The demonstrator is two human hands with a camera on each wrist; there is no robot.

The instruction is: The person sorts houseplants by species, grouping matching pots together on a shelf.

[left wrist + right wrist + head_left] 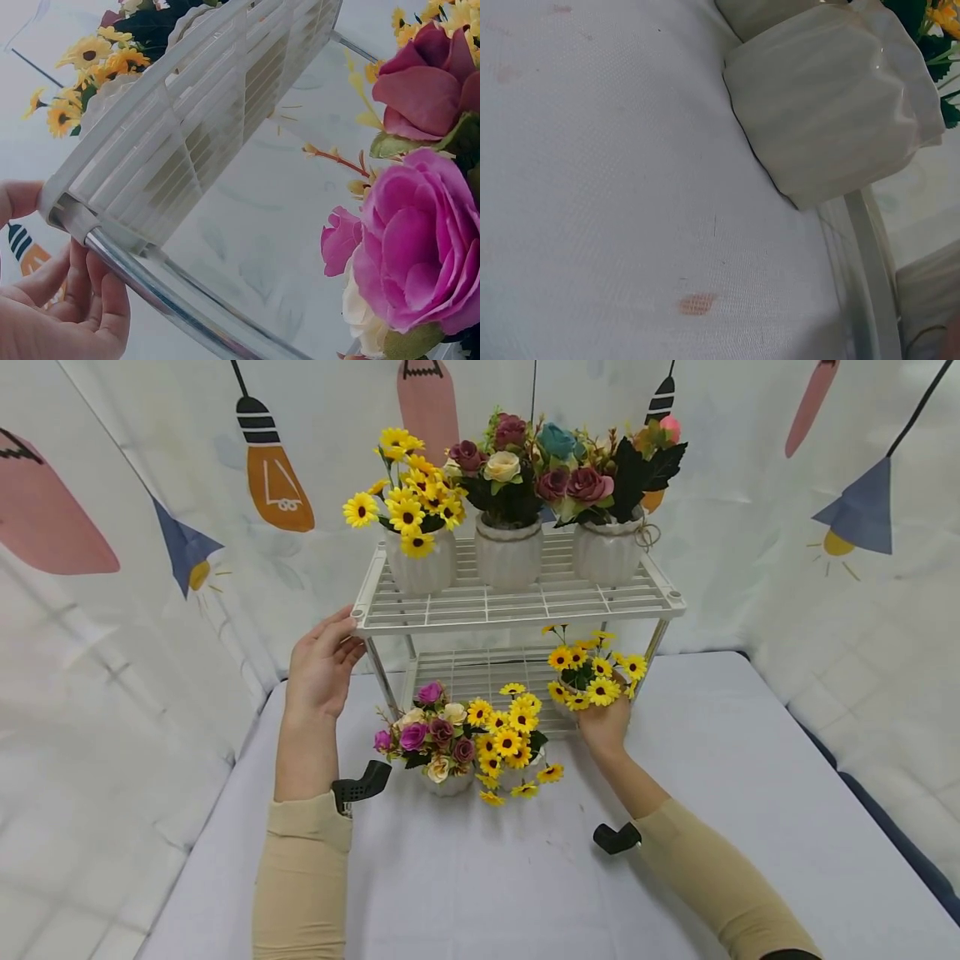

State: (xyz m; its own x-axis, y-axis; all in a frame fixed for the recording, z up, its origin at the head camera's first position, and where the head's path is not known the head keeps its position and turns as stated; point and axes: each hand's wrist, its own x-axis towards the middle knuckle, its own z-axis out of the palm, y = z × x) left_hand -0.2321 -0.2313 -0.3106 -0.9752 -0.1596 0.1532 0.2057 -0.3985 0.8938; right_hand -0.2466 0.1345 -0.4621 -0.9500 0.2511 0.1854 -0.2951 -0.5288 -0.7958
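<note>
The left hand (321,667) grips the shelf (517,602) corner; the right hand (604,724) grasps a sunflower pot (592,681), apparently mid-placement on the lower tier, needing a level set-down.

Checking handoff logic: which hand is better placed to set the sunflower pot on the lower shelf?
Right. The right hand already holds the sunflower pot at the lower shelf front edge. The left hand grips the rack's top corner, likely steadying it.
</note>
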